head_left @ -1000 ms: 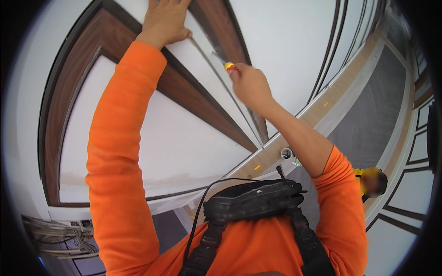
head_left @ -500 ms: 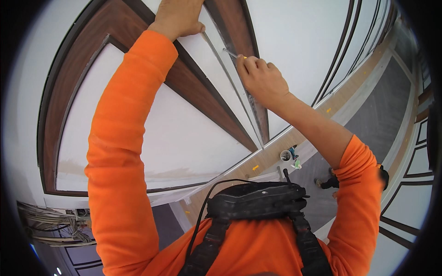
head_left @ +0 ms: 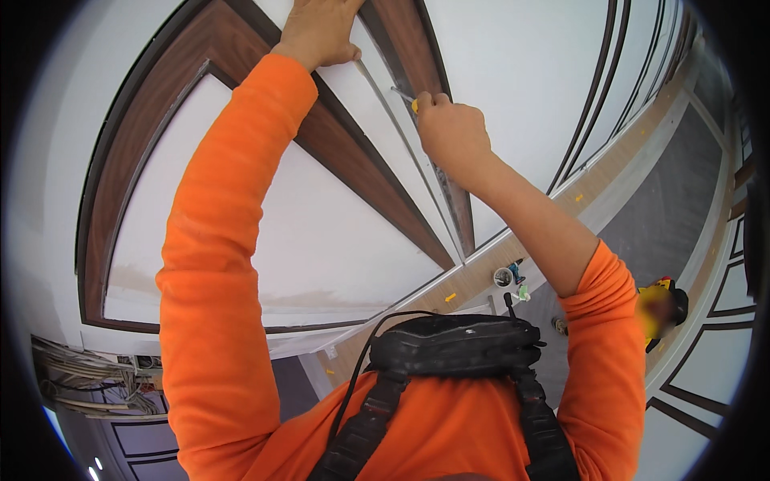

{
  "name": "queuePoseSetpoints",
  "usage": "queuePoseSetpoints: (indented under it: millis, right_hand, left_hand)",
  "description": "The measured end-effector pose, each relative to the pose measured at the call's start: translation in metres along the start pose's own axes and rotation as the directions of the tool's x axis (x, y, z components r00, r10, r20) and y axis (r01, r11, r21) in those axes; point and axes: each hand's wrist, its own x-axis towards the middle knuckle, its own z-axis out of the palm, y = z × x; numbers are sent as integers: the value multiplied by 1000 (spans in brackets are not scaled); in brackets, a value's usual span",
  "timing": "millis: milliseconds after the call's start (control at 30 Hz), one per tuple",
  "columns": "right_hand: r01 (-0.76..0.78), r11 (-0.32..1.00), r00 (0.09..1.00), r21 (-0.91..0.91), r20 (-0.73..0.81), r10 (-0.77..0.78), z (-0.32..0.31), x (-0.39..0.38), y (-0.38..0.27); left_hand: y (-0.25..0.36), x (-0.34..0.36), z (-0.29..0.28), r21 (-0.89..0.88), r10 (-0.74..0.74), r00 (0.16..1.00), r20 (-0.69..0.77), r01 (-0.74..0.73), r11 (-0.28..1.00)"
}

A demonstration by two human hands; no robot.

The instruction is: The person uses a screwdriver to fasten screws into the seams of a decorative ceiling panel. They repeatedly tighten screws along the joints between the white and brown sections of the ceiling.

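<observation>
Head view: both hands up at the wall!
Right hand closed round a yellow-handled tool, metal tip where white strip meets brown trim; left hand spread open, fingertips out of frame.

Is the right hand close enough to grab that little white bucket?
Probably not: the right hand is up at the wall, busy gripping a yellow-handled tool, while the white bucket looks well below it.

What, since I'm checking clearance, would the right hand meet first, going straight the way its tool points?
Probably the thin strip beyond the tool, though depth is unclear.
</observation>
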Motion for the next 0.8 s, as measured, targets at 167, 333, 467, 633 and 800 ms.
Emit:
queuePoseSetpoints:
  millis: [167, 333, 467, 633, 800]
  right_hand:
    - [170, 922, 960, -349, -153, -235, 14, -14, 4]
    - [-41, 998, 999, 51, 6, 40, 1, -7, 2]
    - [-613, 295, 789, 733, 543, 288, 15, 13, 41]
    - [-637, 279, 770, 718, 577, 272, -7, 17, 25]
    - [196, 978, 977, -79, -68, -201, 2, -3, 13]
  left_hand:
    - [2, 0, 8, 5, 23, 994, -111, -23, 1000]
    - [5, -6, 13, -73, 43, 990, -131, -53, 996]
    - [11, 0, -4, -31, 38, 999, 11, -37, 999]
    - [1, 1, 2, 12, 67, 997, -42, -67, 998]
    - [-13, 5, 5, 39, 161, 981, -106, -157, 987]
